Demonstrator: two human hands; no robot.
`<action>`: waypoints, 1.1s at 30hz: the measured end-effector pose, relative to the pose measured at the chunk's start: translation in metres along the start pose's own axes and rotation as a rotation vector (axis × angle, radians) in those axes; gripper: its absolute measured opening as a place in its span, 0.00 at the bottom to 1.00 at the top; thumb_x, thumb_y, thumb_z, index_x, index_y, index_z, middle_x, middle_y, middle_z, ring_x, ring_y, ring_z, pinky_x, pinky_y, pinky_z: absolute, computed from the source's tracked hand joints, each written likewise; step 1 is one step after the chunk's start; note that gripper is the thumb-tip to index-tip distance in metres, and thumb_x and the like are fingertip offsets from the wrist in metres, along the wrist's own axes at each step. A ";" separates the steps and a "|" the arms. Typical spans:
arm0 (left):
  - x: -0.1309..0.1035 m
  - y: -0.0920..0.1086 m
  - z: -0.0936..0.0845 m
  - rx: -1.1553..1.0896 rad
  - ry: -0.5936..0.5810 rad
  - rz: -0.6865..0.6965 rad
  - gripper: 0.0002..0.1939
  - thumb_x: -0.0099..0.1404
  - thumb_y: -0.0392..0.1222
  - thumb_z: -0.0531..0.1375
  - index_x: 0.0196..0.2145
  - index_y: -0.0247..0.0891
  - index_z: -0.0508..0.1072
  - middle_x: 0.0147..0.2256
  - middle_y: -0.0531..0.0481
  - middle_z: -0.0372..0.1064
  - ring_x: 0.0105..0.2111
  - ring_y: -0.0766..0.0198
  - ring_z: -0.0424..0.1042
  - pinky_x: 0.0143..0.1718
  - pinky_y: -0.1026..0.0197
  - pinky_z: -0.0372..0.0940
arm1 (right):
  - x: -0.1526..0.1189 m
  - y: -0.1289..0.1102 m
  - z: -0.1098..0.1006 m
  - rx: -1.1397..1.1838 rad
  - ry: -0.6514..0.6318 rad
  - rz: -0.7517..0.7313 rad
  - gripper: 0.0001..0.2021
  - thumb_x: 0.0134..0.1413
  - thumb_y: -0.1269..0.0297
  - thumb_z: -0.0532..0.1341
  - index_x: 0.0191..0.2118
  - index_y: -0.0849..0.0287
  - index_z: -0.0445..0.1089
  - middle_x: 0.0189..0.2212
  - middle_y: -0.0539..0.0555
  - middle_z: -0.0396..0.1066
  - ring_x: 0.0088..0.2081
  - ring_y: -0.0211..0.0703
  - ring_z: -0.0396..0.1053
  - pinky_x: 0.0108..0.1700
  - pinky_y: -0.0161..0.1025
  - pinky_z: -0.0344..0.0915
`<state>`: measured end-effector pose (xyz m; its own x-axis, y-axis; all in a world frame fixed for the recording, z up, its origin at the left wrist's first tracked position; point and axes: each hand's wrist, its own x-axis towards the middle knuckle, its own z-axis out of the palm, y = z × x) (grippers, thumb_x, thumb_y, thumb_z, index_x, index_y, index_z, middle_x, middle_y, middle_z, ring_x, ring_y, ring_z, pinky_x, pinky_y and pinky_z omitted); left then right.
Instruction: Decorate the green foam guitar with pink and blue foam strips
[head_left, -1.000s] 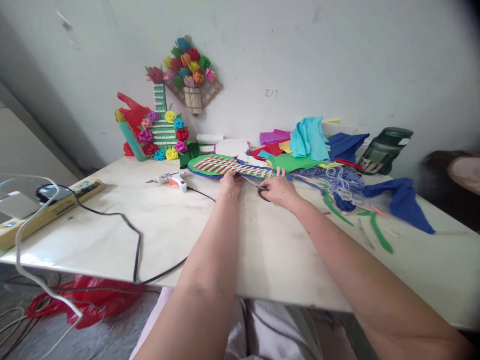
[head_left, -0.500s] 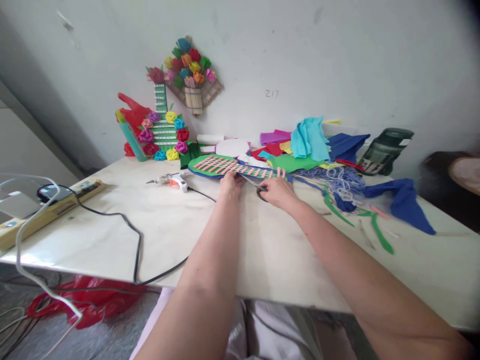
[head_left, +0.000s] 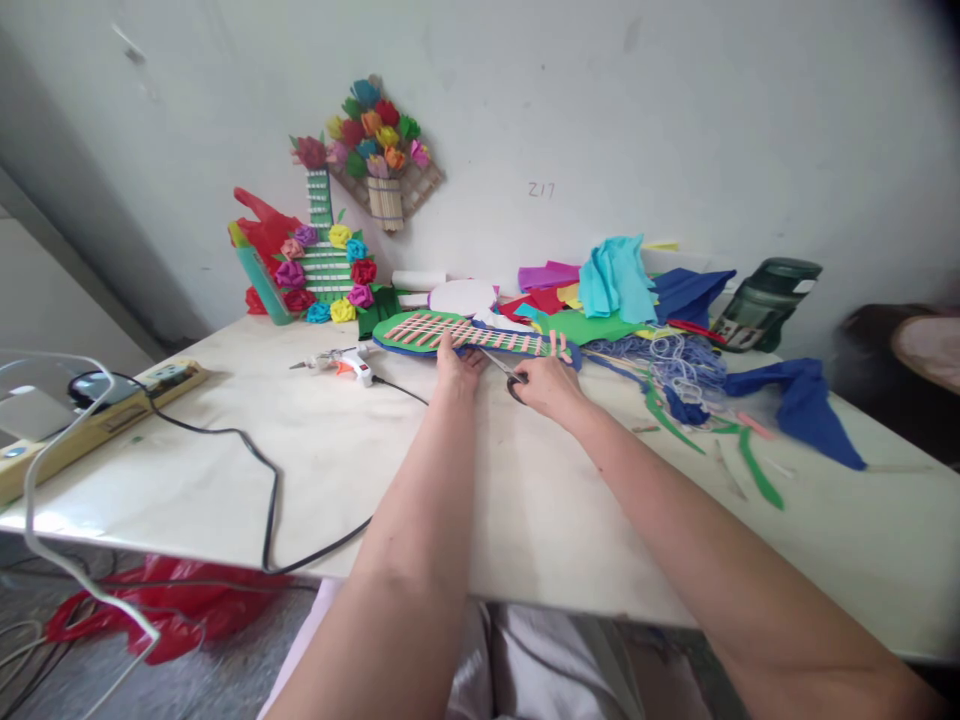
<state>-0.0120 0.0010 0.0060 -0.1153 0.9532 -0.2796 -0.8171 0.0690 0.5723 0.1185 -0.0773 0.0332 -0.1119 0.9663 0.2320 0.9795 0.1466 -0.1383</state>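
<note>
A guitar-shaped craft piece (head_left: 420, 330), green with a blue edge and a lattice of pale pink strips, lies across the far middle of the table. My left hand (head_left: 457, 368) grips its near edge, thumb on top and fingers below. In my right hand (head_left: 551, 388) is a pair of scissors (head_left: 516, 382), fingers around the dark handles. The blades point left and away, against the near edge of the craft guitar's neck, close to my left fingers. Whether they are cutting I cannot tell. Left of my hands, a white glue gun (head_left: 358, 366) rests on the table.
A flower-trimmed green guitar (head_left: 328, 265) leans on the wall beside a teal bottle (head_left: 262, 275). Coloured paper (head_left: 615, 280), tangled yarn (head_left: 675, 370) and a dark green bottle (head_left: 765, 305) are at the right. A black cord (head_left: 276, 480) crosses the left; a power strip (head_left: 97, 430) lies there.
My left thumb has come up onto the top of the craft guitar. My right hand and the scissors have shifted slightly left. The view has moved a little.
</note>
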 end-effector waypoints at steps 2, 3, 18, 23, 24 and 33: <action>0.000 0.001 0.002 0.033 0.043 -0.002 0.17 0.64 0.52 0.49 0.42 0.39 0.66 0.35 0.43 0.67 0.36 0.56 0.72 0.41 0.50 0.66 | 0.000 -0.001 0.000 -0.004 -0.001 -0.005 0.15 0.48 0.58 0.55 0.39 0.54 0.74 0.37 0.55 0.75 0.42 0.47 0.70 0.42 0.40 0.61; 0.000 0.001 0.003 0.047 0.062 -0.005 0.17 0.65 0.52 0.48 0.43 0.39 0.65 0.35 0.43 0.67 0.36 0.56 0.72 0.41 0.49 0.66 | 0.000 -0.001 0.000 -0.009 0.001 -0.006 0.14 0.48 0.59 0.56 0.39 0.54 0.75 0.36 0.55 0.75 0.42 0.47 0.69 0.44 0.41 0.60; 0.002 -0.003 0.005 0.041 0.130 0.055 0.12 0.64 0.41 0.49 0.42 0.37 0.67 0.24 0.50 0.61 0.28 0.59 0.72 0.37 0.49 0.68 | -0.002 -0.004 -0.012 -0.160 -0.020 -0.053 0.15 0.52 0.63 0.55 0.44 0.57 0.73 0.40 0.62 0.73 0.44 0.52 0.69 0.47 0.46 0.59; 0.002 -0.004 0.005 0.049 0.110 0.063 0.13 0.65 0.42 0.48 0.43 0.35 0.67 0.27 0.46 0.65 0.30 0.56 0.73 0.37 0.48 0.69 | -0.003 0.005 -0.018 -0.180 -0.014 -0.055 0.17 0.52 0.63 0.54 0.45 0.56 0.72 0.40 0.62 0.73 0.43 0.53 0.69 0.43 0.45 0.61; 0.002 -0.004 0.005 0.049 0.115 0.064 0.13 0.65 0.42 0.49 0.43 0.35 0.68 0.28 0.45 0.66 0.31 0.56 0.74 0.36 0.49 0.69 | -0.003 0.007 -0.018 -0.181 -0.009 -0.056 0.16 0.52 0.63 0.54 0.45 0.56 0.73 0.40 0.62 0.73 0.43 0.53 0.69 0.43 0.45 0.61; -0.007 -0.003 0.010 0.052 0.169 0.087 0.12 0.62 0.38 0.51 0.43 0.35 0.67 0.25 0.47 0.64 0.31 0.57 0.74 0.35 0.53 0.70 | -0.003 0.005 -0.019 -0.188 -0.026 -0.055 0.15 0.52 0.64 0.54 0.41 0.58 0.74 0.39 0.63 0.72 0.43 0.54 0.68 0.42 0.45 0.61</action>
<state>-0.0030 -0.0029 0.0136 -0.2807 0.8935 -0.3506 -0.7701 0.0083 0.6379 0.1266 -0.0835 0.0498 -0.1684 0.9633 0.2090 0.9855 0.1601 0.0564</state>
